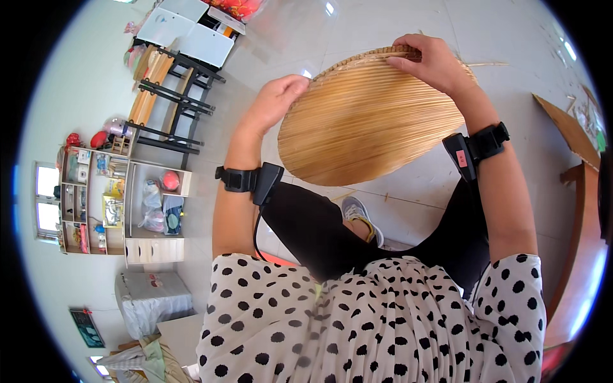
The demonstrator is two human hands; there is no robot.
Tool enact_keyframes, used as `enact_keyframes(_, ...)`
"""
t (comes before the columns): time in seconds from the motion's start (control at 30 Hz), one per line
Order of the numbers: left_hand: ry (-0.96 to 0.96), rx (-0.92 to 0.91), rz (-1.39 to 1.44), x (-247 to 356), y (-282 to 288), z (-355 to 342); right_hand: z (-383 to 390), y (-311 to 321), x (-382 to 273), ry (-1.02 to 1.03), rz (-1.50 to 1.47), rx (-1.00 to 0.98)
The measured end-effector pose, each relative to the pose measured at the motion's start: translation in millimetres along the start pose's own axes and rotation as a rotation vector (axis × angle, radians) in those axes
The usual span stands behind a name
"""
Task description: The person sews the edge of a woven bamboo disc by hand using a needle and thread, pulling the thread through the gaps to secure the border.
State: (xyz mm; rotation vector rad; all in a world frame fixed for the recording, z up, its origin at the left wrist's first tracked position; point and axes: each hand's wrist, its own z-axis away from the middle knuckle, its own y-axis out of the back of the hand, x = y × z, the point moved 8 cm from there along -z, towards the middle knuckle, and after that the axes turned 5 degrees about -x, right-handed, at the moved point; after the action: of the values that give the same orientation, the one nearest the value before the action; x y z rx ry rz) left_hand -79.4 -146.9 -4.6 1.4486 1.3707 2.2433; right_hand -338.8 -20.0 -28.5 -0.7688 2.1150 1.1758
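- We have the straw mat (pixel 370 127) up in front of us, above the tiled floor (pixel 357 22) and beyond our knees, its ribbed face turned toward us.
- Our right hand (pixel 424 60) pinches the braided rim (pixel 357 59) at the top, thumb on the near face and fingers over the far side.
- Our left hand (pixel 281 99) is closed at the mat's upper left edge, thumb by the rim; most of its fingers are hidden, so we cannot tell how firmly they grip.
- We judge the step in hand to be working along or checking that edge, with the left hand steadying and the right hand doing the finer work.
- A loose straw (pixel 488 64) juts out past the right hand; whether it is joined to the mat, we cannot tell.
- As we see it, the next move calls for a steady left hold and a light right pinch, so that the rim can be followed without bending the ribs or pulling the braid apart.
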Motion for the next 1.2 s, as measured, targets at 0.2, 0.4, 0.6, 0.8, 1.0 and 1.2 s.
enact_keyframes(0.2, -0.122, 0.152, 0.010, -9.1, -16.9, 0.4, 1.8, -2.0, 0.4, 0.005, 0.031, 0.030)
enact_keyframes(0.4, -0.168, 0.255, -0.093, 11.0, -21.7, -1.8, 3.2, -3.4, -0.9, -0.024, 0.107, 0.031)
enact_keyframes(0.6, -0.106, 0.298, -0.221, 15.1, -30.1, -4.0, 5.9, -0.9, 0.2, -0.062, 0.171, 0.061)
enact_keyframes(0.8, -0.113, 0.282, -0.114, -2.0, -32.9, -9.0, 2.8, -5.3, 13.5, -0.025, 0.312, 0.082)
enact_keyframes(1.0, -0.145, 0.272, -0.135, -21.0, -24.4, -13.4, 9.1, 36.0, 9.7, 0.033, 0.444, 0.311)
enact_keyframes(1.2, -0.036, 0.317, -0.099, -65.3, -21.0, -0.6, 49.1, 85.1, -109.0, 0.390, -0.456, 0.176)
